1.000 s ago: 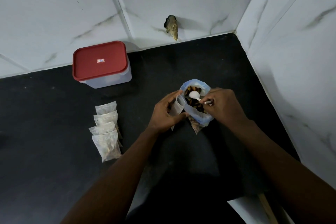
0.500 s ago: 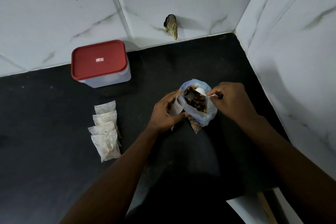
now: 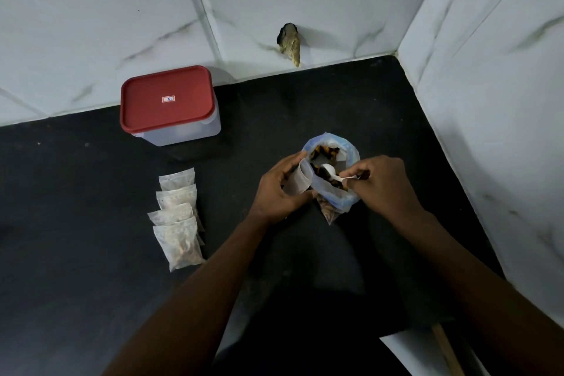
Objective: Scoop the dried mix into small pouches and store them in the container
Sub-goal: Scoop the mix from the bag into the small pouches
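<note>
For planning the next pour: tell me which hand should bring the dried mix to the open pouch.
Right. The right hand pinches the white spoon, whose bowl sits in the blue bag of dried mix, beside the pouch. The left hand is busy gripping that pouch open.

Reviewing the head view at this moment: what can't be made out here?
All in the head view:
Container: its red lid hides the inside.
Label on the lid: too small to read.
Spoon: handle end hidden by the right hand pinching it.
Pouch: lower part covered by the left hand holding it; contents unclear.
Wooden stick: cut off by the bottom edge.
</note>
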{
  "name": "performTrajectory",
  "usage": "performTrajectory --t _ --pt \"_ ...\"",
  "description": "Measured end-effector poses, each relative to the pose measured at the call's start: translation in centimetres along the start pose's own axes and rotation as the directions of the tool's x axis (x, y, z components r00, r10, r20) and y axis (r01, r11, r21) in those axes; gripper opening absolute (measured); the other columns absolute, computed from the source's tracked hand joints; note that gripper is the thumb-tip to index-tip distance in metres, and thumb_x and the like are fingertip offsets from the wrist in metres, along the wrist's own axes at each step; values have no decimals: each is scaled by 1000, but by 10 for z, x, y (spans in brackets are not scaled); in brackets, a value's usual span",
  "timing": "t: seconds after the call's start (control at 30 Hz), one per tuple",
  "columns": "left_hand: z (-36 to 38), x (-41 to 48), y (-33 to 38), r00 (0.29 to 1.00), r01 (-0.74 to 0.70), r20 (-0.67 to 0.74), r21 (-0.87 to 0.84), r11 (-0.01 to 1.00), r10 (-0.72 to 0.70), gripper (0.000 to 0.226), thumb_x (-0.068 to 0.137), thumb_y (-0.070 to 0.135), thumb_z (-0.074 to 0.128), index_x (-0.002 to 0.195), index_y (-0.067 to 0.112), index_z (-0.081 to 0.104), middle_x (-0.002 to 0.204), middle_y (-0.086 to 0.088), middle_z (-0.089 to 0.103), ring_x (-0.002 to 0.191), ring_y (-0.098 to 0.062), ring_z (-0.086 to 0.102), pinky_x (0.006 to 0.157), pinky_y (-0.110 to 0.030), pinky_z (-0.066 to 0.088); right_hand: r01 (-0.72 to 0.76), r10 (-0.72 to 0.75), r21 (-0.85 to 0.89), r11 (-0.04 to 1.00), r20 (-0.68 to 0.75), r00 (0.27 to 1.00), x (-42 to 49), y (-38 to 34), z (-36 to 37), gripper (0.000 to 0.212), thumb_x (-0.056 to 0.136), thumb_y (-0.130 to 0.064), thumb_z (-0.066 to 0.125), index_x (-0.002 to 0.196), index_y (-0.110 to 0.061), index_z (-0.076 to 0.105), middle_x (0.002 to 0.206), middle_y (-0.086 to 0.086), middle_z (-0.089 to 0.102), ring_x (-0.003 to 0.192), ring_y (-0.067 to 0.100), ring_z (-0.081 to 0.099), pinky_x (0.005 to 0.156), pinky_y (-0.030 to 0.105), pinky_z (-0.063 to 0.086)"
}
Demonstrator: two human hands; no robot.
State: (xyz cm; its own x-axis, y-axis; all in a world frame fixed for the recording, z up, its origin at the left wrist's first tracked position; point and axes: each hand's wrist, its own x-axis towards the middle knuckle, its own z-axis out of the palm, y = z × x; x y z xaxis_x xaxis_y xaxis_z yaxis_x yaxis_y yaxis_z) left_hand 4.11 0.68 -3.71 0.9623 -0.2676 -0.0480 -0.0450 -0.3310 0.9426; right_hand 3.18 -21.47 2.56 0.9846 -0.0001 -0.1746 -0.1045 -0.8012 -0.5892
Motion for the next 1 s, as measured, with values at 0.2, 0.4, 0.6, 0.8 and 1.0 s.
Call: performTrajectory --t 0.2,0.4,0.6,0.8,1.0 --pt "1 -2 0 1000 27 -10 1 1000 -27 73 79 24 87 141 33 51 141 17 55 134 3 51 110 -21 45 -303 287 291 907 97 953 5 2 -4 15 86 -12 77 95 -24 77 85 -6 76 70 0 72 67 18 60" --pt "0 -3 1 1000 31 9 -28 999 -30 71 80 22 85 144 24 54 146 5 57 136 -5 53 112 -35 48 -332 322 399 855 93 942 3 -10 13 16 88 -12 76 99 -23 77 84 -5 76 70 1 73 62 15 57" --pt "0 -5 6 996 72 54 -70 995 -68 79 77 32 81 149 19 51 150 4 54 140 -10 50 115 -46 45 -549 528 781 299 344 777 5 -7 11 17 89 0 70 104 -6 76 100 11 77 86 18 77 71 25 62" --pt "-3 -4 8 992 108 76 -83 991 -102 80 76 33 79 148 17 51 148 3 56 138 -9 52 115 -45 46 -531 536 839 118 396 745 7 -10 16 17 91 -1 68 107 -3 74 103 15 76 89 21 77 66 24 60" --pt "-7 -4 12 994 99 62 -97 990 -94 77 76 29 81 147 16 52 146 3 58 136 -12 55 112 -47 49 -542 524 821 181 386 760 2 -6 11 18 95 -6 66 110 -9 74 94 7 74 63 6 69 58 18 54"
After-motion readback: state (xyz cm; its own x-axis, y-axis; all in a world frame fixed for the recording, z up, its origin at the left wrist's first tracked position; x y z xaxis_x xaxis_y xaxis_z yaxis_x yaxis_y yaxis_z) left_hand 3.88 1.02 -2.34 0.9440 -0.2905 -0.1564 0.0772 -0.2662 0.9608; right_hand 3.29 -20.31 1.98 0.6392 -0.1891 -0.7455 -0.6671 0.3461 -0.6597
